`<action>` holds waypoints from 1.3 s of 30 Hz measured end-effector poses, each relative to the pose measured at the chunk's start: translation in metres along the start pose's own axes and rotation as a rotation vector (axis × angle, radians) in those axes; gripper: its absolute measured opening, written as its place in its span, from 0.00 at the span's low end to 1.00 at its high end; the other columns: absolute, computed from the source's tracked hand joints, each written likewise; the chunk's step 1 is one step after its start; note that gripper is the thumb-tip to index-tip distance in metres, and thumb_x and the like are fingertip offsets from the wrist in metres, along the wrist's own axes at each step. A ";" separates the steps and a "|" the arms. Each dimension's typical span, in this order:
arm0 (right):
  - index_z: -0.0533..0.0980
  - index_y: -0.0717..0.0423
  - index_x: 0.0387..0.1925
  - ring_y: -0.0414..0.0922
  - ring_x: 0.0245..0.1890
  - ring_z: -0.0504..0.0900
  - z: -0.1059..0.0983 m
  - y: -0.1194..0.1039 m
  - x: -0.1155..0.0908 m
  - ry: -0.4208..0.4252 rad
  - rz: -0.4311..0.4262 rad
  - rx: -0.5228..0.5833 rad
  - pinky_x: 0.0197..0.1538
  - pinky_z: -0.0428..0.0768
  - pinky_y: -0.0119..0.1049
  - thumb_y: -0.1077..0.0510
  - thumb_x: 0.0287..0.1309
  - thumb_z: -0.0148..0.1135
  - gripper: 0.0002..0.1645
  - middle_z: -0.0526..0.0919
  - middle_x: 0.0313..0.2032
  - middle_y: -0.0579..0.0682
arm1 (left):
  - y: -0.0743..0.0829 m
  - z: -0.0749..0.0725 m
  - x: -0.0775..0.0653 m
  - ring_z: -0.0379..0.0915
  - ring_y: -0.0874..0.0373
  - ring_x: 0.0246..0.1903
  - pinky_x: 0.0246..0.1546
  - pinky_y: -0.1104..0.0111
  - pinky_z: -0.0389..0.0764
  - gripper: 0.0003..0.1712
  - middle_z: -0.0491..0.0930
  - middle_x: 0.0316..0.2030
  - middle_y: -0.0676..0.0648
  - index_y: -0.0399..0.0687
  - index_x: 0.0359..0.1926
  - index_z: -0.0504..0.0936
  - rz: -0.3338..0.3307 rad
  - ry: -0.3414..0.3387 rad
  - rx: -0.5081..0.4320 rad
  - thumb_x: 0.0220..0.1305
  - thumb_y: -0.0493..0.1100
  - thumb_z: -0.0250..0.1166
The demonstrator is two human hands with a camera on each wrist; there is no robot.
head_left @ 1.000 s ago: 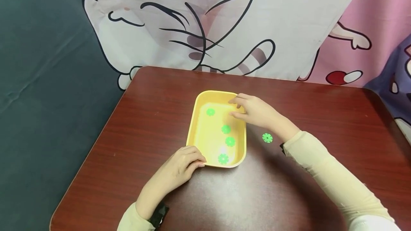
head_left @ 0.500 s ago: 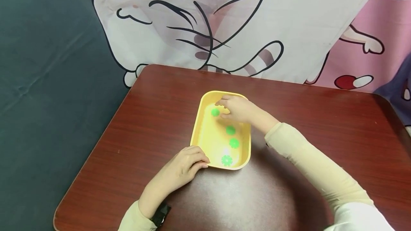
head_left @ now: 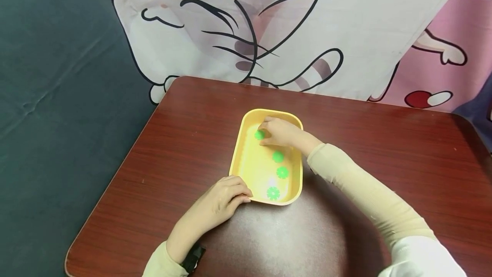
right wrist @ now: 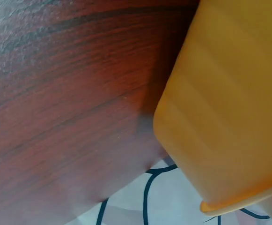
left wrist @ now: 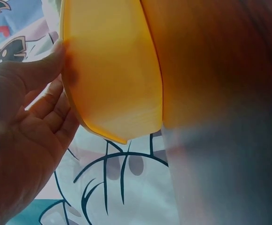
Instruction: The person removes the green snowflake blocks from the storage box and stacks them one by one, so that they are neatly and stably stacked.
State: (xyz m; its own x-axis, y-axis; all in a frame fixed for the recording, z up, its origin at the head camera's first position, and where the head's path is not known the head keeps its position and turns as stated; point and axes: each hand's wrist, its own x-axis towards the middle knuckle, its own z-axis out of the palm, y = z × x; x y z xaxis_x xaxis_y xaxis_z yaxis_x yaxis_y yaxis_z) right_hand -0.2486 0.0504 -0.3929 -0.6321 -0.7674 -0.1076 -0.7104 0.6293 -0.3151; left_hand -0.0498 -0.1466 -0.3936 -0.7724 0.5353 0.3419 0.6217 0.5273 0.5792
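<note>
Yellow plastic first: saw from the head view a tray (head_left: 250, 161) on the table (head_left: 184, 140), with four green discs (head_left: 282, 172) lying in it, the right hand (head_left: 282, 131) reaching over the side rim to the far disc (head_left: 259, 135), and the left hand (head_left: 227, 195) gripping the near left corner. Saw right fingertips at the far disc's edge, but could not tell a pinch from a mere touch. Judged this disc, being flat, easy to drop or to push along the smooth bottom. Judged a tipped tray possible too, from a wrist bumping the rim. Turned to the left wrist view and found thumb and fingers pinching the rim at one spot only; feared a swivel of the tray, and scattered discs, from too hard a pull there. Looked last to the right wrist view: met just the tray's outer wall beside the table, made out no grasping fingers, so could not rule out a poor hold.
</note>
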 end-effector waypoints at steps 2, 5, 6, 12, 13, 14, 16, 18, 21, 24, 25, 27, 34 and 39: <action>0.78 0.61 0.48 0.45 0.40 0.75 0.002 0.004 0.001 0.008 -0.003 0.026 0.46 0.75 0.36 0.50 0.51 0.69 0.26 0.76 0.41 0.52 | -0.001 0.000 0.000 0.71 0.68 0.35 0.38 0.78 0.73 0.02 0.77 0.31 0.58 0.49 0.33 0.82 0.005 0.003 -0.003 0.61 0.39 0.63; 0.78 0.61 0.47 0.44 0.37 0.73 0.005 0.007 0.002 0.016 0.001 0.056 0.44 0.74 0.35 0.49 0.49 0.70 0.26 0.75 0.40 0.51 | -0.002 0.001 0.000 0.71 0.68 0.35 0.38 0.78 0.73 0.02 0.77 0.31 0.58 0.49 0.33 0.82 0.009 0.005 -0.007 0.61 0.39 0.63; 0.78 0.60 0.47 0.44 0.36 0.73 0.005 0.008 0.003 0.017 0.002 0.063 0.43 0.74 0.35 0.49 0.49 0.71 0.27 0.75 0.39 0.51 | -0.002 0.001 0.000 0.71 0.68 0.35 0.38 0.78 0.73 0.02 0.77 0.31 0.58 0.49 0.33 0.82 0.010 0.004 -0.007 0.61 0.39 0.63; 0.77 0.61 0.48 0.46 0.39 0.74 0.008 0.008 0.004 0.021 -0.025 0.105 0.45 0.75 0.37 0.50 0.50 0.70 0.26 0.75 0.42 0.53 | -0.003 0.001 0.000 0.71 0.67 0.35 0.38 0.77 0.73 0.02 0.77 0.32 0.57 0.49 0.33 0.82 0.016 0.008 -0.008 0.61 0.39 0.63; 0.77 0.61 0.48 0.46 0.40 0.75 0.008 0.008 0.005 0.021 -0.025 0.112 0.47 0.75 0.37 0.51 0.50 0.70 0.25 0.75 0.43 0.53 | -0.002 0.002 0.001 0.71 0.67 0.35 0.38 0.77 0.73 0.02 0.77 0.32 0.57 0.49 0.33 0.82 0.019 0.008 -0.007 0.61 0.39 0.63; 0.77 0.61 0.47 0.47 0.41 0.75 0.007 0.008 0.005 0.022 -0.023 0.116 0.47 0.75 0.37 0.52 0.50 0.70 0.24 0.76 0.43 0.53 | -0.002 0.002 0.001 0.71 0.67 0.35 0.38 0.77 0.73 0.02 0.78 0.32 0.57 0.49 0.33 0.82 0.023 0.008 -0.005 0.61 0.39 0.63; 0.78 0.60 0.46 0.47 0.42 0.76 0.006 0.008 0.005 0.021 -0.010 0.121 0.48 0.75 0.38 0.54 0.49 0.71 0.23 0.77 0.43 0.53 | -0.002 0.002 0.001 0.71 0.67 0.35 0.39 0.77 0.73 0.02 0.78 0.32 0.57 0.49 0.33 0.82 0.028 0.006 -0.004 0.61 0.39 0.63; 0.78 0.59 0.45 0.47 0.41 0.75 0.005 0.009 0.006 0.020 -0.003 0.114 0.48 0.74 0.38 0.55 0.48 0.71 0.22 0.78 0.41 0.52 | -0.002 0.002 0.001 0.71 0.67 0.35 0.39 0.77 0.73 0.02 0.78 0.32 0.57 0.49 0.33 0.82 0.028 0.005 -0.004 0.62 0.39 0.63; 0.79 0.59 0.44 0.46 0.39 0.74 0.005 0.008 0.009 0.009 0.004 0.118 0.47 0.74 0.38 0.55 0.48 0.71 0.21 0.78 0.38 0.52 | -0.002 0.002 0.001 0.71 0.67 0.35 0.39 0.77 0.73 0.02 0.77 0.32 0.57 0.49 0.33 0.82 0.029 0.011 -0.005 0.61 0.39 0.63; 0.78 0.59 0.43 0.47 0.39 0.74 0.005 0.006 0.010 -0.006 0.020 0.135 0.48 0.74 0.38 0.56 0.49 0.71 0.19 0.78 0.37 0.52 | -0.002 0.002 0.001 0.71 0.67 0.35 0.38 0.77 0.73 0.02 0.78 0.32 0.56 0.49 0.33 0.82 0.034 0.016 -0.005 0.61 0.39 0.63; 0.78 0.60 0.43 0.47 0.40 0.74 0.005 0.005 0.010 -0.013 0.031 0.144 0.48 0.74 0.38 0.57 0.50 0.70 0.19 0.78 0.38 0.53 | -0.002 0.002 0.001 0.71 0.67 0.35 0.38 0.77 0.74 0.02 0.78 0.32 0.56 0.48 0.33 0.82 0.036 0.017 -0.004 0.61 0.39 0.63; 0.77 0.60 0.43 0.47 0.41 0.75 0.005 0.004 0.010 -0.026 0.061 0.161 0.49 0.74 0.38 0.57 0.50 0.70 0.18 0.78 0.39 0.53 | -0.002 0.003 0.000 0.71 0.67 0.35 0.38 0.77 0.73 0.02 0.78 0.32 0.56 0.48 0.33 0.82 0.038 0.019 -0.003 0.61 0.39 0.63; 0.76 0.57 0.42 0.46 0.43 0.75 0.003 0.000 0.012 -0.063 0.148 0.179 0.50 0.74 0.37 0.56 0.50 0.71 0.18 0.79 0.41 0.51 | -0.002 0.004 0.000 0.71 0.67 0.34 0.38 0.77 0.73 0.02 0.78 0.32 0.56 0.49 0.32 0.82 0.040 0.031 0.000 0.61 0.39 0.63; 0.77 0.58 0.43 0.46 0.43 0.76 0.002 0.000 0.014 -0.072 0.163 0.186 0.51 0.74 0.37 0.55 0.49 0.71 0.20 0.80 0.40 0.51 | -0.002 0.003 0.001 0.71 0.67 0.34 0.38 0.78 0.73 0.02 0.78 0.32 0.56 0.49 0.32 0.82 0.042 0.033 0.004 0.61 0.39 0.63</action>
State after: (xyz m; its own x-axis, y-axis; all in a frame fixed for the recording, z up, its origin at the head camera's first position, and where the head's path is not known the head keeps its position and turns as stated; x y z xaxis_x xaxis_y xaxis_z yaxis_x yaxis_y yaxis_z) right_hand -0.2566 0.0395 -0.3965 -0.7053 -0.6683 -0.2364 -0.5272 0.7175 -0.4552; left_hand -0.0511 -0.1449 -0.3968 -0.7493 0.5352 0.3901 0.6544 0.5077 0.5604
